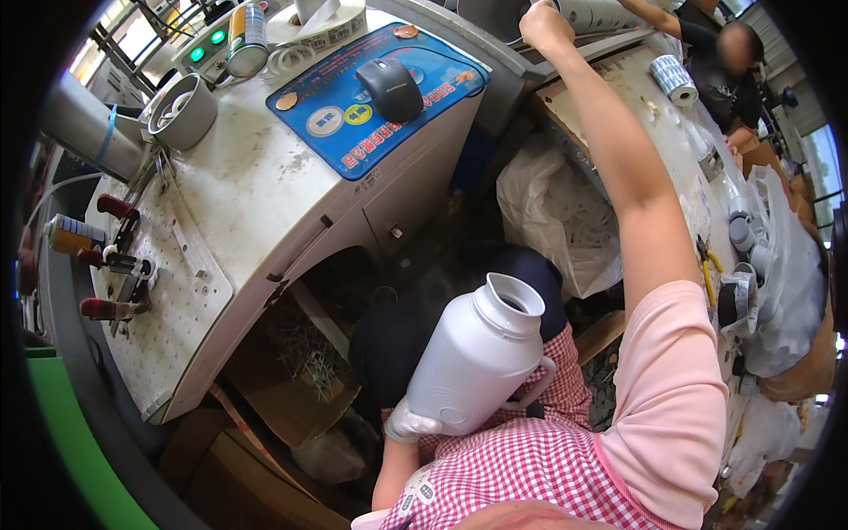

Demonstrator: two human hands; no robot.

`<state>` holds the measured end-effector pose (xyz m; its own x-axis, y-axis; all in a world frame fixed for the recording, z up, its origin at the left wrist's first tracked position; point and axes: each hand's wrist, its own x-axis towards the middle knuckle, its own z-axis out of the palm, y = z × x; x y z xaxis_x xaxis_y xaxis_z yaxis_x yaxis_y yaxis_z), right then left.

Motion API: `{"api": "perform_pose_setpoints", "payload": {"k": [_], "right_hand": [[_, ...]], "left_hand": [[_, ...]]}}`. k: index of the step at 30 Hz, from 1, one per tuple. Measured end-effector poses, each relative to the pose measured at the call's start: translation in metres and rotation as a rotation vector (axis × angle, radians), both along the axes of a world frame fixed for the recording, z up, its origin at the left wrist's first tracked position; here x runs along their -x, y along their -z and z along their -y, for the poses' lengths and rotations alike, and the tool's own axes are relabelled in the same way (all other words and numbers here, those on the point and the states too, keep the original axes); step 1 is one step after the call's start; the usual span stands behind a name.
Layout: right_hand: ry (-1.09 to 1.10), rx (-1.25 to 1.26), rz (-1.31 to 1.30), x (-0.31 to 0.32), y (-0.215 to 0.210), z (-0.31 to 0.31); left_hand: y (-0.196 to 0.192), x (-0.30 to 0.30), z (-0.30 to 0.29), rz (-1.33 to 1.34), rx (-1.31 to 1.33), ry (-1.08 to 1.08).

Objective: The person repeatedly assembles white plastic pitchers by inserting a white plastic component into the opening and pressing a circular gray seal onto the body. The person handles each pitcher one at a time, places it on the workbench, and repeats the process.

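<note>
A pale grey plastic jug (473, 367) with a side handle and an open, lidless neck leans over my lap, its mouth toward the upper right. My left hand (411, 425), in a white glove, grips it near the base; some fingers are hidden behind it. My right arm stretches far forward to the top edge of the view. There my bare right hand (546, 28) is closed, its fingers curled next to a dark grey rounded surface (486, 16). Whatever it holds, if anything, is hidden.
On the left, a worn white machine table (256, 168) bears a blue mat (327, 119), a black mouse (390, 88) and red-handled clamps (113, 307). A plastic-lined bag (556, 212) stands beyond my knees. Plastic-wrapped parts (782, 283) crowd the right bench, near another person (729, 79).
</note>
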<state>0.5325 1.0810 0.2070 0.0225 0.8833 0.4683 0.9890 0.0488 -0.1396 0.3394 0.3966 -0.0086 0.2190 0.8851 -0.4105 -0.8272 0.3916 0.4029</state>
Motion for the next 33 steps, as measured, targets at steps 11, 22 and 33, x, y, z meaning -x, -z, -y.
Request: {"api": "perform_pose_setpoints", "payload": {"k": [11, 22, 33], "right_hand": [[-0.447, -0.238, 0.132, 0.031, -0.009, 0.059], [-0.259, -0.118, 0.001, -0.003, 0.032, -0.022], [-0.725, 0.401, -0.520, -0.039, -0.025, 0.147]], "left_hand": [[0.007, 0.005, 0.003, -0.033, 0.023, 0.032], [0.005, 0.004, -0.001, -0.056, 0.056, 0.051], [-0.001, 0.007, -0.001, -0.137, -0.007, 0.007]]}}
